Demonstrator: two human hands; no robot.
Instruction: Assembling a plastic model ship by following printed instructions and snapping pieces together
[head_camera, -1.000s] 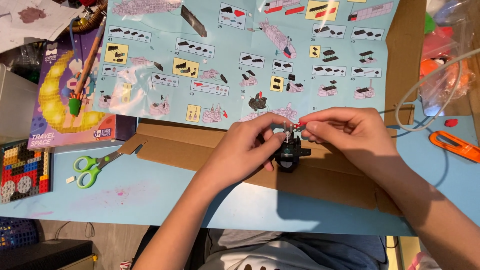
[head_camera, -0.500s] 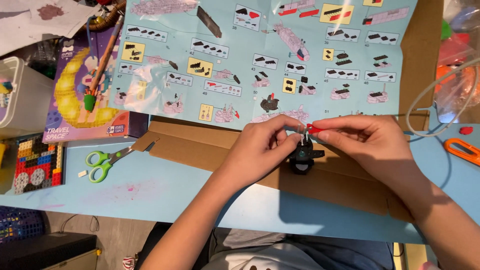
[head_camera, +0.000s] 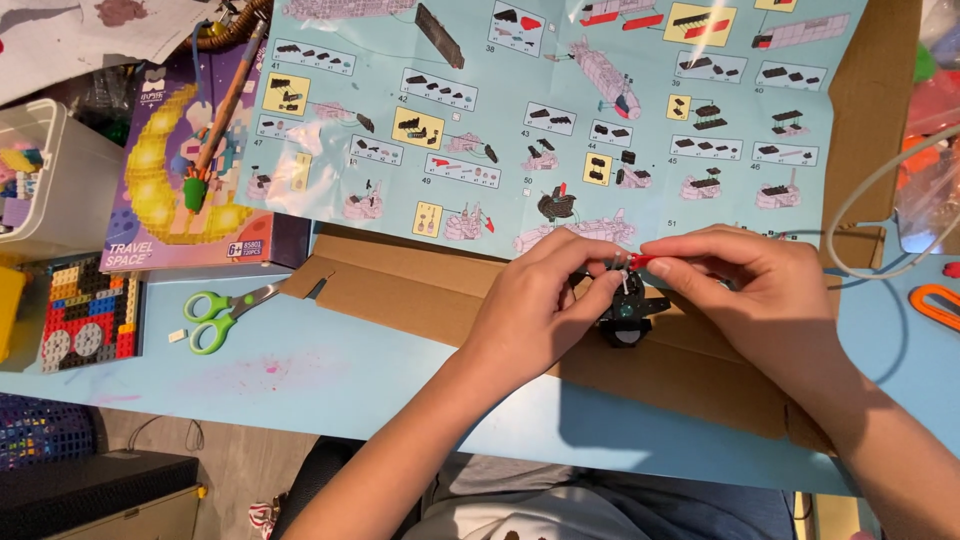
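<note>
The small black brick model (head_camera: 627, 310) sits between your two hands, just above the flattened brown cardboard (head_camera: 420, 290) that lies on the light blue table (head_camera: 300, 370), directly below the lower edge of the big blue instruction sheet (head_camera: 560, 110). Your left hand (head_camera: 530, 310) comes in from the lower left with its fingers curled closed around the model's left side, thumb and fingertips touching it and steadying it. Your right hand (head_camera: 760, 290) comes in from the right, with thumb and forefinger pinched shut on a thin red piece (head_camera: 640, 261), which you hold at the top of the model, touching or very nearly touching it; the exact contact is too small to tell. The rest of that hand's fingers are folded loosely under. To the left on the table lie green-handled scissors (head_camera: 215, 315) with their blades pointing toward the cardboard, well apart from your hands. Farther left sits a purple box with a yellow crescent moon (head_camera: 180, 190) printed on it, and below it a flat, multicoloured brick mosaic (head_camera: 85, 320). At the right edge, an orange-handled tool (head_camera: 935, 305) is partly cut off, and a pale cable (head_camera: 870, 220) loops across the sheet's corner near your right wrist.
</note>
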